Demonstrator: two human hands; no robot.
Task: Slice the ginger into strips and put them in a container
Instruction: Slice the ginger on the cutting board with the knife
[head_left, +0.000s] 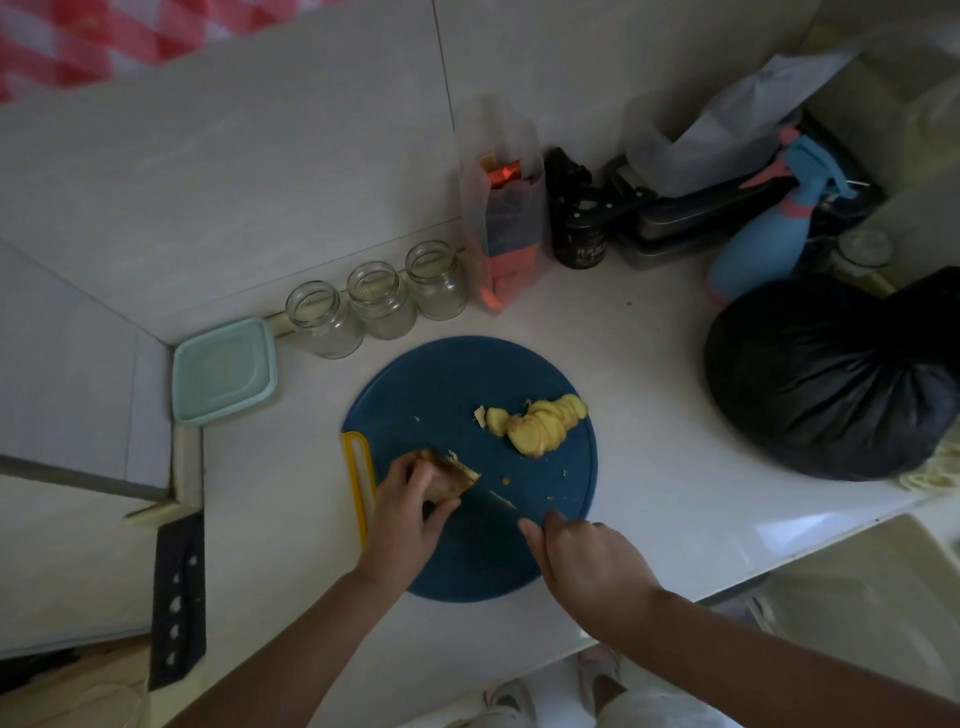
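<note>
1. Right hand (587, 561) is clamped on the knife (498, 500), blade at the cut face of the ginger (451, 474).
2. Left hand (410, 506) pins that ginger on the blue board (441, 384). My advice: curl fingertips back, keep cuts thin and even.
3. Slices (540, 423) are piled further up the board; teal container (223, 370) sits on the table, lid on.
4. Dark jar (579, 241) label is unreadable.

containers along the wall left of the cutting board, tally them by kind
glass jars: 3, open, empty
lidded plastic container: 1, pale green
total: 4
</note>
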